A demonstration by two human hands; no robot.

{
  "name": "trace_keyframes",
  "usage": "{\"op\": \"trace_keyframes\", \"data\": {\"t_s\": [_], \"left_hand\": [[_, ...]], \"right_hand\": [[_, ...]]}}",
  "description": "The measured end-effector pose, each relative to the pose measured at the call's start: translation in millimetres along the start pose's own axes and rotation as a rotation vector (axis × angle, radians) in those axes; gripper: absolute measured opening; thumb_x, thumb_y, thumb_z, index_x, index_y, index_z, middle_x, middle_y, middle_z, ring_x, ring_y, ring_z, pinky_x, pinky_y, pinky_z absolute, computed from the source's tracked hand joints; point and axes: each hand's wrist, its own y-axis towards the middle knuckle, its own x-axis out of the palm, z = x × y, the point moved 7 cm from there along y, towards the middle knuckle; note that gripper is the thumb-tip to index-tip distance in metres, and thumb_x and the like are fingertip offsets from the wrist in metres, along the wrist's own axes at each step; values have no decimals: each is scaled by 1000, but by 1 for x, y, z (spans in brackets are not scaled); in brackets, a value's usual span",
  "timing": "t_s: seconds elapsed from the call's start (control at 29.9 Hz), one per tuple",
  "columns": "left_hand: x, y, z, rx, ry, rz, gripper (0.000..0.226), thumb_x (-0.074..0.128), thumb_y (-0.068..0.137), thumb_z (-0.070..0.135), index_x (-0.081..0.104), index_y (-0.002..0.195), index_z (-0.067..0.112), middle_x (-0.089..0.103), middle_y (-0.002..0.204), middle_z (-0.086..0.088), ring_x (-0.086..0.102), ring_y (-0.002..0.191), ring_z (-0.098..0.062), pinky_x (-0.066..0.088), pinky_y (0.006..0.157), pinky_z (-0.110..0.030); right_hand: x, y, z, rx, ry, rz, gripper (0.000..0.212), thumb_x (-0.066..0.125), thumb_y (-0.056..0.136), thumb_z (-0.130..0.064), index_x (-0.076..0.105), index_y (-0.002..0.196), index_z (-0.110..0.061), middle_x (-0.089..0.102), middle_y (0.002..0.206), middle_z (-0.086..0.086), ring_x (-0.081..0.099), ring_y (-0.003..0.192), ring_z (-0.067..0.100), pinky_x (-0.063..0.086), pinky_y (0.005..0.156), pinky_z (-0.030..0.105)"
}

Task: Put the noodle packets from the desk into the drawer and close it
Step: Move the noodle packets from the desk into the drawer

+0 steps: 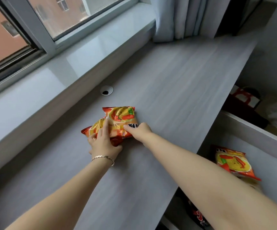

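Two orange-and-yellow noodle packets [120, 119] lie overlapping on the grey desk [176, 83], near its middle. My left hand [103, 141] rests on the lower packet with fingers spread over it. My right hand [140, 131] grips the right edge of the upper packet. Another noodle packet [232, 161] of the same kind lies in the open white drawer [257, 133] at the right, partly behind my right forearm. Something dark with red print shows lower down under my arm.
A round cable hole [106, 90] sits in the desk behind the packets. A glossy window sill [51, 77] and window run along the left. Curtains [181, 17] hang at the back. A red and white bag [245, 97] stands on the floor beyond the drawer.
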Motion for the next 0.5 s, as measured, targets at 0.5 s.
{"op": "trace_keyframes", "data": {"t_s": [0.5], "left_hand": [[-6,-5,7,61,108,-8,71,69,78,29,38,141,25,32,151,-8,35,130,-45,36,106,-48]], "right_hand": [[-152,-96,70,-108,265,8,9,70,80,-19,67,84,-12,71,82,4,70,72,14,60,63,23]]}}
